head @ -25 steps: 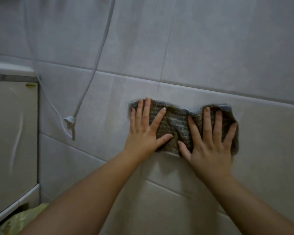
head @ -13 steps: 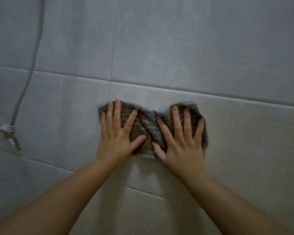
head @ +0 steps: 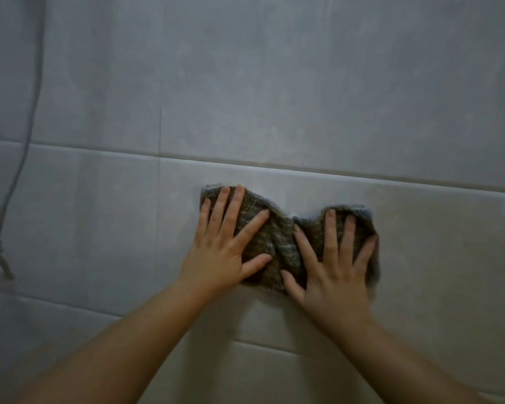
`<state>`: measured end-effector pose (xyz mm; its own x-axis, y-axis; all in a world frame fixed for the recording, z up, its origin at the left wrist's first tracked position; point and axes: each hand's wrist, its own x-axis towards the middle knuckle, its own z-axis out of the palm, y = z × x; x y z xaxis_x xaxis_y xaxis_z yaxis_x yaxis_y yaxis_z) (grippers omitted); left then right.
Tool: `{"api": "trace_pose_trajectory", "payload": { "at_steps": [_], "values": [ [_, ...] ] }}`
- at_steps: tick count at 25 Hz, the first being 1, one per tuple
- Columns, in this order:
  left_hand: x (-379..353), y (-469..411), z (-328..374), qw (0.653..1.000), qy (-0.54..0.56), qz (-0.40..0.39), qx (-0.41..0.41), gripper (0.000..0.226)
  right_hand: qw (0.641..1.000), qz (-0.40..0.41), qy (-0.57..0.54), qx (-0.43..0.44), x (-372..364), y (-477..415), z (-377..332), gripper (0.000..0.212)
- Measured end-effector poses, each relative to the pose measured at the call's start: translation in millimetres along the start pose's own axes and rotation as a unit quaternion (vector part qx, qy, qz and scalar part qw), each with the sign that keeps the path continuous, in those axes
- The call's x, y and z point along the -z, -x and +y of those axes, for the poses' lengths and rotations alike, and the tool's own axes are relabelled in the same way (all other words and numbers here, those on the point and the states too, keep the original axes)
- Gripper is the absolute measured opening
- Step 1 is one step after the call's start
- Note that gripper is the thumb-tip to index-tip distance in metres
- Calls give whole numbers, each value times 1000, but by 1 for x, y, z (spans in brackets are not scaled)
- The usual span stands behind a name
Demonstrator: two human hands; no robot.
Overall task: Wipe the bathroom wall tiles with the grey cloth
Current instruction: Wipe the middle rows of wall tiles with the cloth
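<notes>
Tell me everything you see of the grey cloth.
The grey cloth is a coarse, speckled grey-brown rag with a paler blue-grey edge along its top. It lies bunched and creased in the middle, pressed against the wall tiles below a horizontal grout line. The left hand and right hand press on it with spread, straight fingers, one at each end.

Your left hand (head: 220,255) and right hand (head: 333,278) lie flat side by side, fingers (head: 234,205) straight, spread and pointing up, thumbs angled toward each other, forearms (head: 129,354) extended from below.
</notes>
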<state>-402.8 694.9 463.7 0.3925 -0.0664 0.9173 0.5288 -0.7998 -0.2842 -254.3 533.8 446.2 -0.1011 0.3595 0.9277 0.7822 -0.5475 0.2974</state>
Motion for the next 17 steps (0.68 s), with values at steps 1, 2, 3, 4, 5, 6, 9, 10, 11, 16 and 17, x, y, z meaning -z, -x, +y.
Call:
{"api": "trace_pose_trajectory", "payload": {
  "at_steps": [1, 2, 3, 4, 5, 6, 9, 10, 11, 16, 17],
  "values": [
    [4, -14, -1, 1000, 6, 6, 16, 74, 1000, 4, -1, -11, 4, -17, 1, 79],
    [9, -31, 0, 999, 16, 12, 41, 75, 999, 10, 3, -36, 9, -37, 4, 81],
    [13, -50, 3, 997, 29, 15, 68, 77, 997, 15, 7, -69, 14, -55, 12, 84],
    [16, -67, 10, 995, 41, 17, 91, 77, 995, 16, 14, -97, 18, -70, 23, 86],
    [15, -81, 20, 993, 48, 20, 105, 76, 993, 13, 24, -112, 20, -76, 37, 86],
    [13, -88, 32, 993, 44, 23, 110, 74, 993, 10, 36, -115, 21, -75, 50, 84],
    [-2, -75, 65, 997, 7, 43, 70, 71, 993, 24, 53, -98, 15, -31, 74, 78],
    [-7, -61, 70, 998, 2, 43, 47, 71, 994, 23, 52, -89, 11, -11, 73, 78],
    [-11, -43, 72, 999, -1, 39, 27, 71, 996, 15, 48, -76, 7, 8, 67, 78],
    [-9, -12, 44, 999, -17, 13, -48, 75, 999, -9, 20, -26, 3, 21, 41, 78],
    [-5, -28, 35, 999, -16, 17, -28, 75, 999, 1, 16, -41, 5, 4, 42, 76]
  ]
}}
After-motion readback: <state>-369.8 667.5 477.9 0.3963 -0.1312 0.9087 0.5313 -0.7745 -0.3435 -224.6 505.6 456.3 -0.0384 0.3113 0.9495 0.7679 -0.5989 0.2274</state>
